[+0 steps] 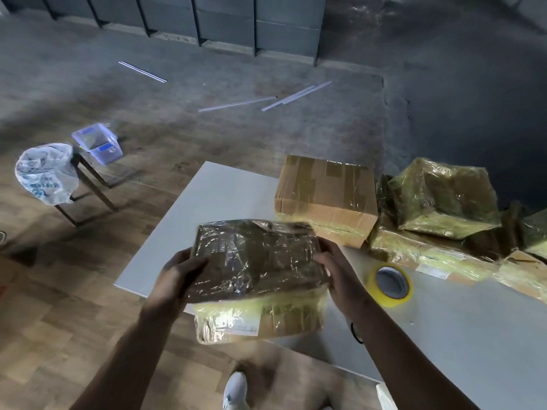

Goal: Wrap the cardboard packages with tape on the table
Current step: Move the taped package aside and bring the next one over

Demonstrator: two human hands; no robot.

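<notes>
Nearest me, my left hand (177, 273) and right hand (334, 270) hold a flat cardboard package wrapped in glossy clear tape (257, 255) by its left and right edges. The fingers (196, 263) of both are clamped on it. It is lifted above the near edge of the white table (213, 202), over a second package in yellowish tape (260, 318).

Step in hand, as I judge it: inspection or set-down of a package that looks fully covered.

Next move: place it aside, then free one hand for the yellowish roll of tape (390, 284), which lies just right of the right hand.

The brown cardboard box with only a few tape strips (325, 199) at the far side looks the likeliest next job.

Obstructions: a pile of wrapped packages (444, 199) crowds the right; the package beneath overhangs the table's edge and could be knocked off.
</notes>
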